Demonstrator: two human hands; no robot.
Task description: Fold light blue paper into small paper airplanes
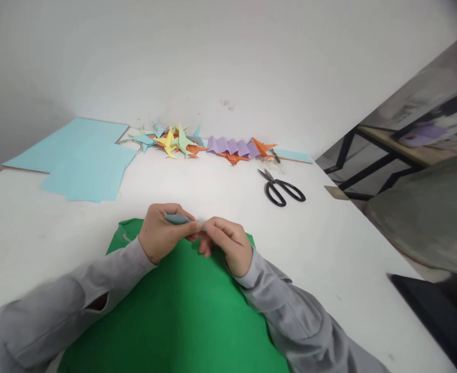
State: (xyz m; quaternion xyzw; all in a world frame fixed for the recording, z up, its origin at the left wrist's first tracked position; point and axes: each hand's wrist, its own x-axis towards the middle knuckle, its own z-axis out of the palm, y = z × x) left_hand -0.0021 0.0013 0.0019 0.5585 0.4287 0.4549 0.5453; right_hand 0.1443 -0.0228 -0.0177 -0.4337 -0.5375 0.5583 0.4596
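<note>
A small folded light blue paper point(177, 219) is held between both hands above the green apron point(185, 305). My left hand point(166, 230) wraps round its wider part, with the thumb on top. The fingertips of my right hand point(228, 241) pinch its narrow right end, close against the left thumb. Fingers cover much of the paper, so its full shape is hidden.
Light blue sheets point(92, 171) lie at the back left of the white table point(329, 248). Folded paper stars point(174, 141) and a purple pleated strip point(232, 146) rest along the wall. Black scissors point(281, 189) lie right of centre, and a dark flat object point(434, 311) at the right edge.
</note>
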